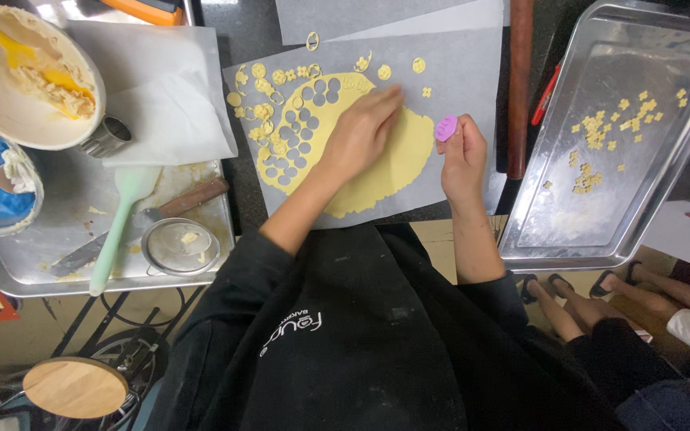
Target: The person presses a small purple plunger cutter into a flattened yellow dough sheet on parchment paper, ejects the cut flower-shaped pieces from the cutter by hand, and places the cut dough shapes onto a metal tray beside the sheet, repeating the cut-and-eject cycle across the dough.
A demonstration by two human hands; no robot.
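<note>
Left hand [358,132] lies flat on the yellow dough sheet [393,164], fingers spread, grip pinching nothing. Right hand [462,156], just right of the dough, has its grip pinched on a small purple cutter [446,128]. Dough sits on baking paper [473,72] on the dark surface [253,32], with round holes at its left part. Cut flower pieces [600,132] lie on the metal tray [664,199] at right. Rolling pin [520,80] stands between paper and tray.
</note>
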